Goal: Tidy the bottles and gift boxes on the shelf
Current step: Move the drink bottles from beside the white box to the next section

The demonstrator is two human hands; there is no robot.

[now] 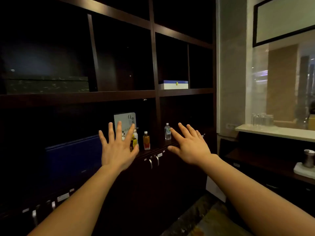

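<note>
Amber tea bottle (146,140) with a white cap stands on the dark shelf (76,97) between both spread, empty hands. Left hand (117,149) partly covers a yellow-labelled bottle (133,142) and grey box (125,121); right hand (190,147) is just beside a clear water bottle (167,132).

I see my left hand (117,150) and right hand (192,147) bare (no sleeves, rings, or watch), forearms uncovered.

Both arms reach forward, left hand (117,150) and right hand (190,145) spread flat, empty.
</note>
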